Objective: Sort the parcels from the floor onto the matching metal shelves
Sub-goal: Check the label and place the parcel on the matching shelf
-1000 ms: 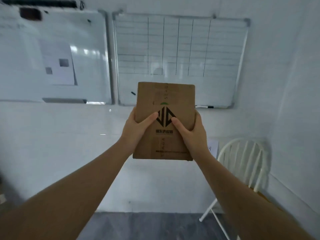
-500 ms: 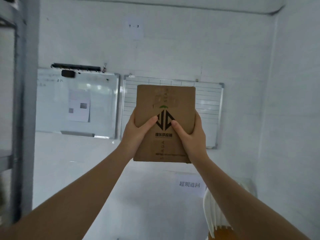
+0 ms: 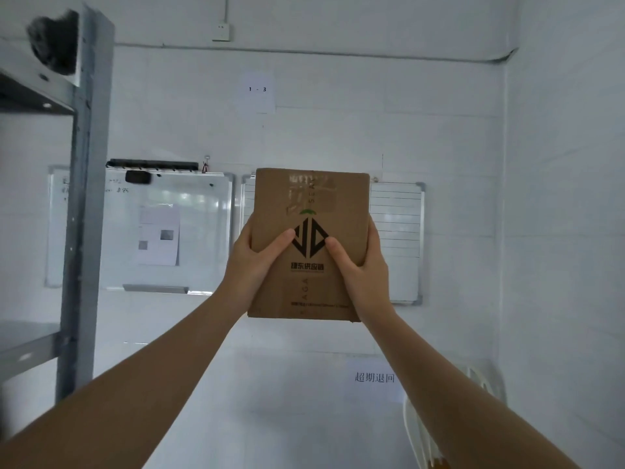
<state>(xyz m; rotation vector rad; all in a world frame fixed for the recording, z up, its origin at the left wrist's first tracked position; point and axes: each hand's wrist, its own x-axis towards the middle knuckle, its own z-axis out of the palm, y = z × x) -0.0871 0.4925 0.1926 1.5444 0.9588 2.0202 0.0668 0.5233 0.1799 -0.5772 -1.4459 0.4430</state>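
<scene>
A brown cardboard parcel (image 3: 309, 198) with a black diamond logo and clear tape is held upright in front of me at arm's length. My left hand (image 3: 252, 262) grips its left edge, thumb on the front face. My right hand (image 3: 363, 265) grips the right edge in the same way. The metal shelf unit (image 3: 83, 211) stands at the far left, with a grey upright post and two shelf boards visible. A dark object (image 3: 54, 38) sits on the upper shelf board.
Two whiteboards (image 3: 169, 228) hang on the white wall behind the parcel. A paper label "1 - 3" (image 3: 257, 91) is stuck above, another label with characters (image 3: 374, 377) below. A white chair back (image 3: 426, 434) shows at the lower right.
The view has tilted upward and turned slightly left, bringing the shelf post and upper wall into sight. The parcel stays held in both hands, raised with the view.
</scene>
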